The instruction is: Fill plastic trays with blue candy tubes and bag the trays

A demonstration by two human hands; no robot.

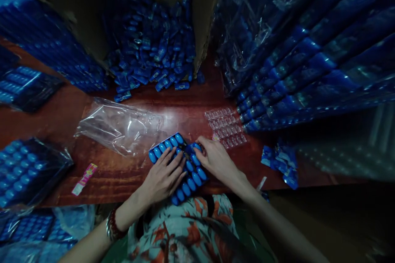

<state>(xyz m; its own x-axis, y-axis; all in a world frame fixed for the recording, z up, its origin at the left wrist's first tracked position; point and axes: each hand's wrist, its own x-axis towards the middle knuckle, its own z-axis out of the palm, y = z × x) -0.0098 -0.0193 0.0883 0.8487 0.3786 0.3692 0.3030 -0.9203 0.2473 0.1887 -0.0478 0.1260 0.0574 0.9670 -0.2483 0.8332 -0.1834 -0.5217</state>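
Observation:
A tray of rounded glossy blue pieces (191, 181), set in rows, lies tilted at the table's front edge. Across its middle my left hand (165, 174) rests palm down, fingers stretched out and slightly apart, hiding part of the rows. At the tray's upper right, my right hand (214, 158) has thumb and fingers closed on a small blue piece (193, 146) with a dark label. That piece sits over a dark gap among the rows; whether it is seated there I cannot tell. A clear plastic blister sheet (226, 127) lies just beyond my right hand.
An open carton (205, 45) spills loose blue pieces (154, 49) at the back. Tall stacks of blue packs (296, 78) rise on the right. A clear plastic bag (120, 125), a pink label strip (84, 179) and a wrapped pack (27, 172) lie left.

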